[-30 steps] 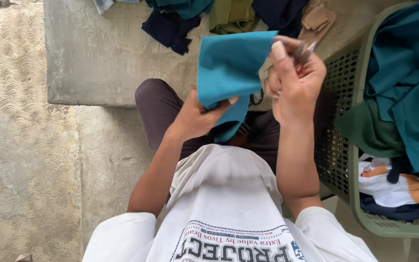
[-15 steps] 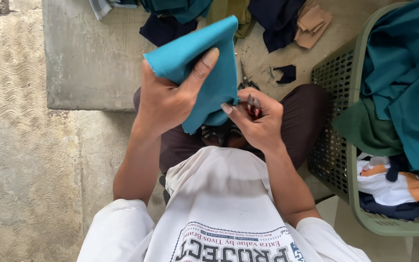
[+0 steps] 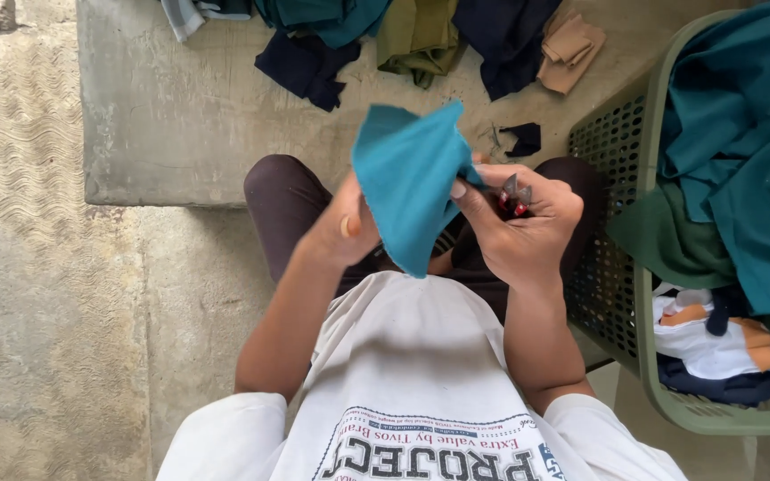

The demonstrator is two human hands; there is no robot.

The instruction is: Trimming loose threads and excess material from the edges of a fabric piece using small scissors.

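I hold a teal piece of cloth [image 3: 407,178] up over my lap, between both hands. My left hand [image 3: 342,230] grips its lower left edge from behind, mostly hidden by the cloth. My right hand [image 3: 520,221] pinches the cloth's right edge with the fingertips and also holds a small red-handled metal cutter [image 3: 513,198], its tips pointing up. My dark trousers [image 3: 282,200] and white printed shirt [image 3: 412,392] fill the lower middle.
A green plastic basket [image 3: 643,294] stands at my right, heaped with teal, green and white clothes. A raised concrete slab [image 3: 180,116] lies ahead, with dark blue, olive, teal and tan cloth pieces along its far edge. Bare concrete floor spreads left.
The teal cloth has shifted right and turned, now hanging more upright. My left hand dropped from on top of it to behind its lower edge; my right hand rose to the cloth's right edge.
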